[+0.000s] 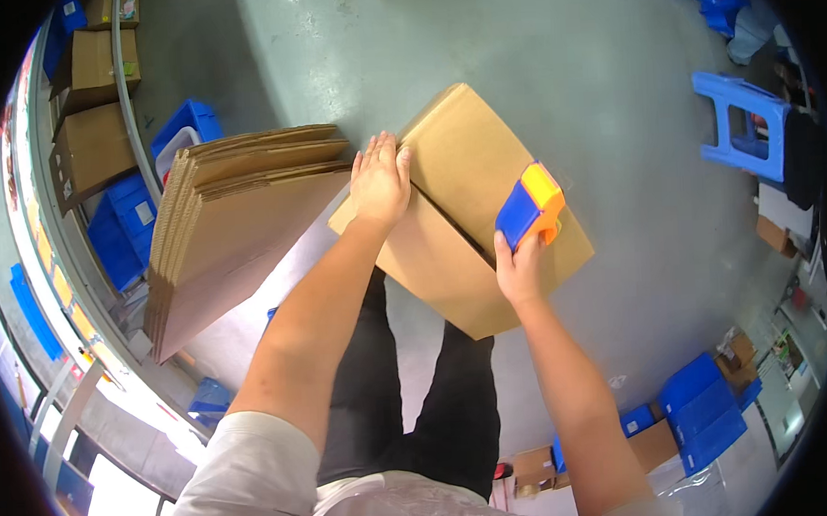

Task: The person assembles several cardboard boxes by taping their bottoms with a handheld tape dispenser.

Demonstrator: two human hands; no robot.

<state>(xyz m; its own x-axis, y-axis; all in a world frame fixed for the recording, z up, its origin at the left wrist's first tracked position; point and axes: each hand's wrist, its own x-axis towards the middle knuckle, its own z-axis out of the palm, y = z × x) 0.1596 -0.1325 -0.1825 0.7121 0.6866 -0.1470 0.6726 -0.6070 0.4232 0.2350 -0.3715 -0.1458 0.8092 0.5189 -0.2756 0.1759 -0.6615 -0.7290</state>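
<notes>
A brown cardboard box (464, 150) stands at an angle in front of my legs, with a dark gap running between its two top flaps. My left hand (381, 183) rests on the box's left end, fingers stretched out and lying flat across the edge by the gap. In my right hand (521, 270) is a blue, yellow and orange tape dispenser (528, 207), held over the right end of the gap. The fingers wrap round its handle, and part of the grip is hidden. Whether tape touches the cardboard is too small to tell.
Folded cardboard sheets (232, 234) stand stacked left of the box. Beyond them are blue bins (135, 215) and cardboard boxes (95, 147) beside a curved metal rail (130, 95). A blue stool (744, 124) stands far right; blue crates (702, 411) lie at lower right.
</notes>
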